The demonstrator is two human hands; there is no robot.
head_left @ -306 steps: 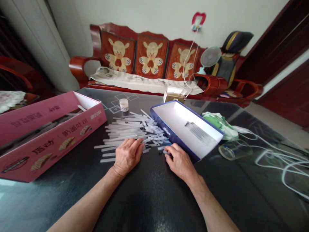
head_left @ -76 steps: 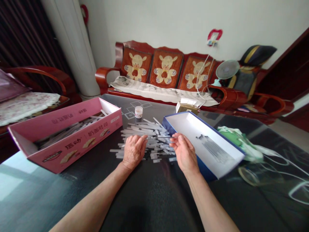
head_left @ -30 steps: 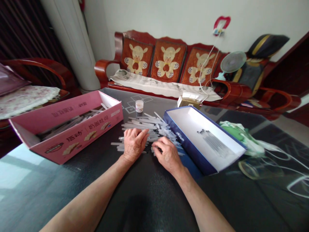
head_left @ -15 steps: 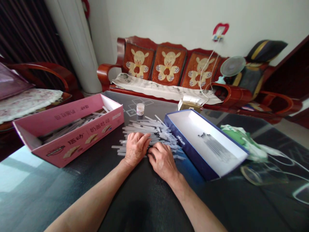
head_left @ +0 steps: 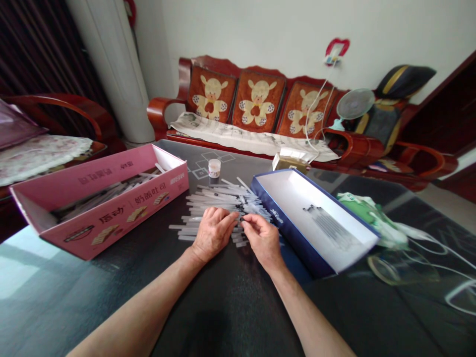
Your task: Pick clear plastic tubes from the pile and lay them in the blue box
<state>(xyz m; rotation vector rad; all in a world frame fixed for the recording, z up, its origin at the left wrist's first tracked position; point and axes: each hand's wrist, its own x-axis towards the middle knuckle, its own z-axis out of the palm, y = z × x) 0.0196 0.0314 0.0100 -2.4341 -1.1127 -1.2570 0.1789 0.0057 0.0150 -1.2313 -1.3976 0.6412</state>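
A pile of thin, whitish translucent sticks (head_left: 208,199), some with dark ends, lies on the dark table between two boxes. My left hand (head_left: 214,232) rests over the near side of the pile, its fingers closed and pointing right. My right hand (head_left: 263,240) meets it fingertip to fingertip, thumb and forefinger pinched on a small dark piece (head_left: 241,218). Whether that piece belongs to a stick is too small to tell. What the left fingers hold is hidden. In the blue-sided box (head_left: 297,243) at the right, several dark-tipped sticks (head_left: 329,225) lie side by side.
A long pink box (head_left: 122,215) with more sticks inside stands at the left. Behind the pile is a small white cup (head_left: 214,168). A tissue box (head_left: 290,161) sits behind the blue box; a green and white bag (head_left: 368,218) and white cables (head_left: 442,253) lie right.
My right hand has lifted and turned, its thumb and forefinger now pinching a small dark piece. My left fingertips have shifted slightly right. The view has moved a little.
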